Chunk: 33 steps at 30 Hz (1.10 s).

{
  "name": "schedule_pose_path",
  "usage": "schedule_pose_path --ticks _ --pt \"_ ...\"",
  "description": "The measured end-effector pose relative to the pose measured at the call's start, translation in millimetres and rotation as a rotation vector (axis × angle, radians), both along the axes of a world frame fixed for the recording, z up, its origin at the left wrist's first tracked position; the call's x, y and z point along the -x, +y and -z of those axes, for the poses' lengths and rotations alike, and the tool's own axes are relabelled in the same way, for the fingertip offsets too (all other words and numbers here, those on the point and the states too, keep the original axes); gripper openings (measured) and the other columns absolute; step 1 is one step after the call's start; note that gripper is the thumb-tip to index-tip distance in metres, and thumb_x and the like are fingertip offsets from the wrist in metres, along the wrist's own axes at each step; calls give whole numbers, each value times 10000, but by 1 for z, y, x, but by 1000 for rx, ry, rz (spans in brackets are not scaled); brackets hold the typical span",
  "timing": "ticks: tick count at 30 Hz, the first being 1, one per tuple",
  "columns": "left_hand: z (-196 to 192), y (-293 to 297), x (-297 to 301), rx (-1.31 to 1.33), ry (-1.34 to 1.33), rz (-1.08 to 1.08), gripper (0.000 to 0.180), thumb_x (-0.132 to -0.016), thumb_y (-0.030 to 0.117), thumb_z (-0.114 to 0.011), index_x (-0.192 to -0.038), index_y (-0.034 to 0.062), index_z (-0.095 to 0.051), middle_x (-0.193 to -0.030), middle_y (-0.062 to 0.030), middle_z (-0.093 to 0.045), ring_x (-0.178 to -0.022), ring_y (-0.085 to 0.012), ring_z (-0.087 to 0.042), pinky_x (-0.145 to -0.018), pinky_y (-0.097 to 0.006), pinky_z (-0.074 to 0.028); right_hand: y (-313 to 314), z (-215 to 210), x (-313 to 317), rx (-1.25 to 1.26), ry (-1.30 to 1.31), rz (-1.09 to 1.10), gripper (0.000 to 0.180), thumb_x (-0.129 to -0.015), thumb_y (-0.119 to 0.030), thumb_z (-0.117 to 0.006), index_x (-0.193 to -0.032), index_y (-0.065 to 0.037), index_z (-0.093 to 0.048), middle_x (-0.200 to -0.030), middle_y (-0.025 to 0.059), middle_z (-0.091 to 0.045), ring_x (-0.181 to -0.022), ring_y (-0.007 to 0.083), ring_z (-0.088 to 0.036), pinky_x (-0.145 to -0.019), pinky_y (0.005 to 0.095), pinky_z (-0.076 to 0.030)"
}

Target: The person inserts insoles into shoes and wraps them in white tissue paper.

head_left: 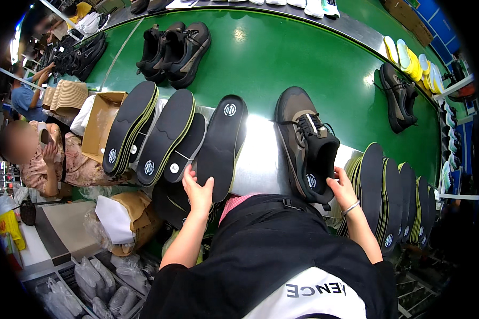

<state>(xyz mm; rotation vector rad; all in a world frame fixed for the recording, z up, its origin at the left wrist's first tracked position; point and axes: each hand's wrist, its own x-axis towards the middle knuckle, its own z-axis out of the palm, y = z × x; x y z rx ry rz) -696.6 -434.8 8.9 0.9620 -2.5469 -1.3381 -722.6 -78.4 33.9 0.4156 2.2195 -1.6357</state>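
A brown-and-black lace-up sneaker (pixel 298 114) stands on the metal strip in front of me, toe pointing away. Inside its heel a dark insole with a round white mark (pixel 311 181) shows. My right hand (pixel 343 192) is at the sneaker's collar near the heel, with thumb and fingers closed on its right edge. My left hand (pixel 198 192) is open, thumb and fingers apart, beside the near part of a single black insole (pixel 224 133). Left of that hand lie stacks of black insoles with yellow-green edges (pixel 167 130), one smaller bundle tied with a band.
More insole stacks (pixel 370 186) stand at the right. A pair of dark sneakers (pixel 175 50) sits on the green table (pixel 250 48), and another sneaker (pixel 396 98) at far right. A cardboard box (pixel 102 125) is at left, near a seated person (pixel 53 154).
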Motion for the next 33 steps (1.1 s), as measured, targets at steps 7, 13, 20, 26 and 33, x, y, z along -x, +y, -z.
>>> schedule_pose_path --ticks 7,13,20,26,33 --pt "19 -14 1 7 -98 38 723 -596 -1 -684 -1222 74 -328 -893 -83 -446 -735 -173 -462 -695 -288 -425 1 -4 3 -51 17 -60 420 -757 -170 -532 -1114 24 -423 -886 90 -503 -779 144 -492 -683 244 -417" --pt "24 -18 7 -308 83 42 379 -688 -47 -599 -1040 10 -470 -755 -3 -510 -628 -71 -464 -617 -204 -421 2 -4 -1 -49 32 -37 410 -752 -154 -526 -1109 24 -432 -890 99 -519 -744 146 -504 -670 249 -423" --pt "-18 -24 20 -151 199 71 160 -785 74 -542 -916 -16 -527 -862 -64 -550 -797 -124 -505 -727 -250 -411 -5 -15 3 -328 110 -149 376 -705 -122 -505 -1049 32 -503 -891 168 -582 -753 233 -568 -701 307 -441" --pt "-96 -12 38 -443 575 144 232 -818 17 -501 -1049 6 -483 -922 -36 -525 -837 -96 -484 -775 -222 -394 -50 -30 17 -339 25 -225 300 -657 -155 -488 -858 60 -548 -777 268 -559 -757 374 -556 -700 410 -438" --pt "-194 -4 42 -220 761 658 173 -822 43 -478 -986 -13 -486 -954 -115 -530 -876 -178 -488 -817 -278 -359 -51 -98 35 -496 929 5 574 -746 -275 -589 -1201 -16 -351 -1219 211 -330 -1111 363 -344 -926 404 -318"
